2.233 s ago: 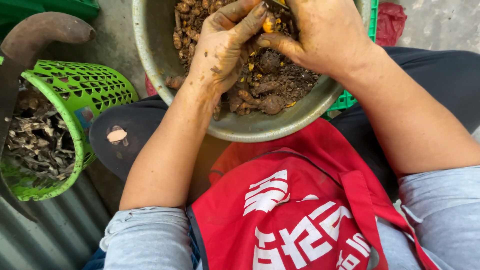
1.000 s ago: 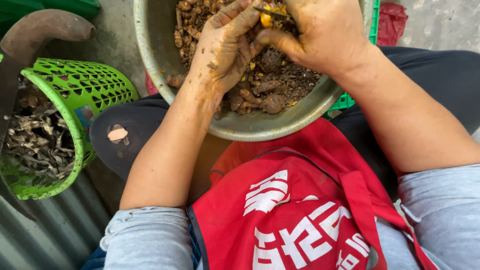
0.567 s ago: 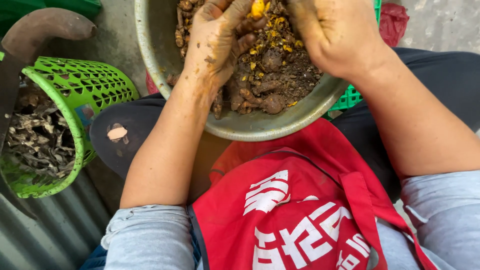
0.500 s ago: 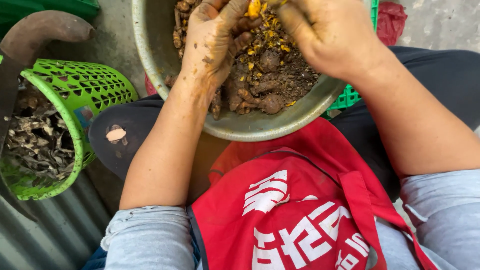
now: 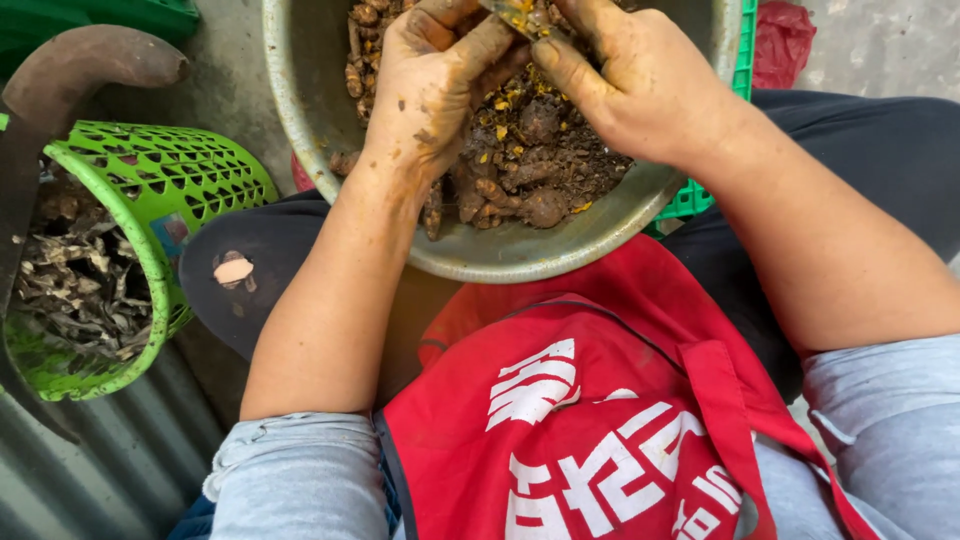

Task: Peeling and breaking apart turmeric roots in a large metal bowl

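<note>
- Work item: small knobbly root piece (image 5: 520,14), orange-yellow flesh, at top edge of view above the metal bowl (image 5: 300,90); partly cut off by the frame.
- Handling (est.): light, stiff, brittle at the knobs. Skin muddy and damp, so likely slippery. Grip across the thick mid-section w/ fingertips, not the thin nubs.
- Left hand (image 5: 430,85): fingers curled, thumb and forefinger pinching the root piece from the left; stained w/ soil.
- Right hand (image 5: 640,85): fingers curled, thumb pressed to the same piece from the right. Any tool in it: cannot tell.
- Bowl rests on the lap, holds more muddy roots (image 5: 520,180) and peel scraps.
- Green plastic basket (image 5: 160,190) at left, well apart, holds dry peelings (image 5: 70,280).
</note>
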